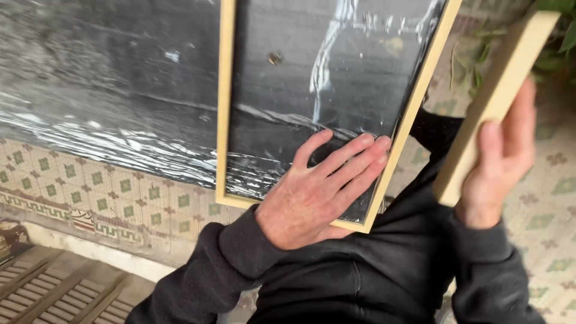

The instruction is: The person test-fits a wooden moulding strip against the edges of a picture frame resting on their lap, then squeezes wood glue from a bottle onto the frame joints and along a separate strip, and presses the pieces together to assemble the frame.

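Note:
A light wooden frame (226, 102) with a clear glossy pane rests tilted on my lap, its lower corner near my waist. My left hand (318, 189) lies flat on the pane by the frame's lower right edge, fingers spread and pointing up to the right. My right hand (503, 159) grips a flat pale wooden board (501, 90), held upright and edge-on at the right, apart from the frame. Both arms wear dark sleeves.
A large black plastic sheet (108, 84) covers the ground behind the frame. Patterned floor tiles (96, 192) run below it and at the right. A slatted metal grate (54, 288) lies at the lower left. Green leaves (561, 36) show at the top right.

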